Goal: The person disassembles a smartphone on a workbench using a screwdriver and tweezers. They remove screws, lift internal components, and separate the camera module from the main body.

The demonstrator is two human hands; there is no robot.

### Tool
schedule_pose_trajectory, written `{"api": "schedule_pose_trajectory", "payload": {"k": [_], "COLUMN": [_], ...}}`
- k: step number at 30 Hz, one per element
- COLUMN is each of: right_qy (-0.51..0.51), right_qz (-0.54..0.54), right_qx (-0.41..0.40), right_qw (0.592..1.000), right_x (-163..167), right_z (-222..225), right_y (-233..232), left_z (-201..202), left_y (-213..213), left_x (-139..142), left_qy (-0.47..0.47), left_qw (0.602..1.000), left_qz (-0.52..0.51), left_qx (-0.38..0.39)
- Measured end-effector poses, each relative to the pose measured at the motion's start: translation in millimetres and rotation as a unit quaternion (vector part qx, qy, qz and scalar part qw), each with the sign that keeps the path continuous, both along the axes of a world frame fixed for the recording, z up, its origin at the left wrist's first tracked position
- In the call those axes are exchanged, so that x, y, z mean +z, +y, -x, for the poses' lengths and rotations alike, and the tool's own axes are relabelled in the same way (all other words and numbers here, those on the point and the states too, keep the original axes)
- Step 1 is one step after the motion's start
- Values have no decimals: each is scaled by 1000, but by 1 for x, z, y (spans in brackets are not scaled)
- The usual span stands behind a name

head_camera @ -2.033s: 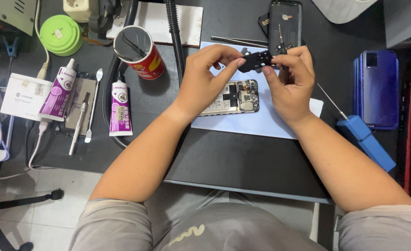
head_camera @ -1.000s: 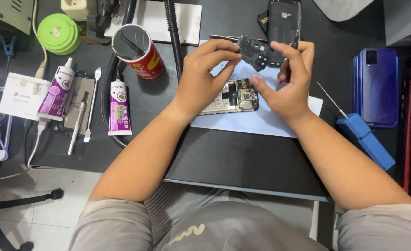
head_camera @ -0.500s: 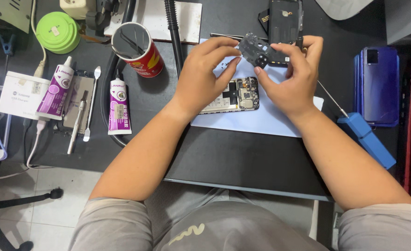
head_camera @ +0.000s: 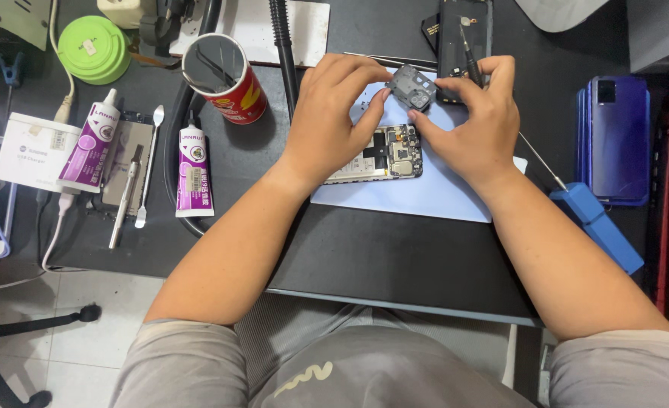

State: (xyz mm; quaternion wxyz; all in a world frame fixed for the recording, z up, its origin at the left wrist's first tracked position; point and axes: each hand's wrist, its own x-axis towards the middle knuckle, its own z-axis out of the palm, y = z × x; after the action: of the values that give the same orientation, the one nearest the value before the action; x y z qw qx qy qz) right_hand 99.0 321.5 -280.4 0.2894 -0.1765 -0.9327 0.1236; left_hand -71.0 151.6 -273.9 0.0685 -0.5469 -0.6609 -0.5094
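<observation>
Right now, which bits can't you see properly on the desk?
Head view:
- Opened phone: its left part is hidden under the left hand.
- Small grey camera part: both hands' fingertips cover its edges; its details are too small.
- Right hand: hides most of the screwdriver it holds.
- Black hose: cut off by the top edge.

both forearms are extended fwd over the desk edge, elbows spread, wrists angled inward. left hand (head_camera: 327, 121) is curled palm-down, thumb & index pinched at its right side. right hand (head_camera: 474, 125) is raised opposite, fingers bent, thumb & index tips closed twd the left's.
</observation>
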Motion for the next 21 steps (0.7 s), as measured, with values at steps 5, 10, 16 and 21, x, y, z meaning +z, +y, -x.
{"api": "schedule_pose_trajectory", "payload": {"k": [5, 10, 16, 21], "right_qy": [1, 48, 81, 59], "right_qz": [-5, 67, 83, 46], "right_qx": [7, 14, 125, 191], "right_qw": [1000, 997, 985, 979], "right_x": [3, 5, 7, 10], "right_z": [0, -3, -4, -2], "right_y": [-1, -4, -8, -9], "left_z": [0, -1, -2, -1], "left_y": [0, 0, 1, 3], "left_x": [0, 3, 7, 9], "left_qy": [5, -2, -69, -75], "left_qw": [1000, 1000, 997, 992], "left_qz": [0, 5, -10, -51], "left_qx": [1, 6, -30, -92]}}
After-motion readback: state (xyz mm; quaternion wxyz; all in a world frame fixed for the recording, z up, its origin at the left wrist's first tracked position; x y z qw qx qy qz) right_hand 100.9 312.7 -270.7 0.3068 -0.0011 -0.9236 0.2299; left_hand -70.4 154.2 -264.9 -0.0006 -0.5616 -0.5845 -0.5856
